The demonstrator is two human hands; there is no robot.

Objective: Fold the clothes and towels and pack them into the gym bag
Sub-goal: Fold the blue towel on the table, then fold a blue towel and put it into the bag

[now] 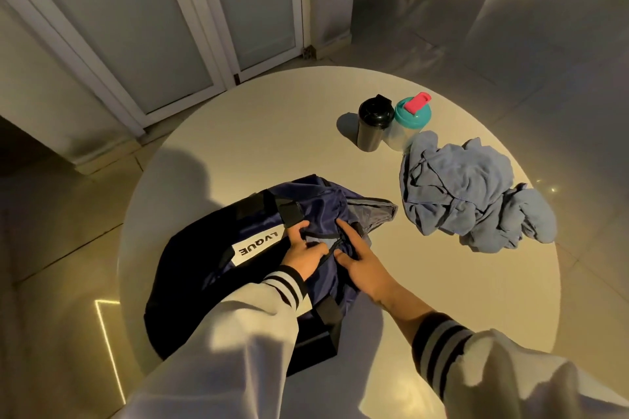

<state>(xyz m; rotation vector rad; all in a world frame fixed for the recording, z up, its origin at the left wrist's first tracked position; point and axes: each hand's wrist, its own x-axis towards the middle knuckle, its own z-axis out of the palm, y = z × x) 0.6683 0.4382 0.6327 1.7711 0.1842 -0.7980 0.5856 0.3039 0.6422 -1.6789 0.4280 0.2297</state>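
Now opening the gym bag (316, 204), lying at the near left of the worktop (272, 133). Gripping the navy fabric beside the opening with the left hand (301, 250); pinching the opposite edge with the right hand (359, 260), thumb and fingers curled onto it. Leaving the heap of clothes and towels (466, 190) crumpled, well apart to the right, near two bottles (372, 126). Probably calling next for spreading the mouth wide, then reaching for the heap and folding piece by piece.

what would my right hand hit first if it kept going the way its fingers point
The right hand holds the gym bag; straight on, away and slightly left, it would likely press into the bag's bunched navy fabric first. Depth is unclear.
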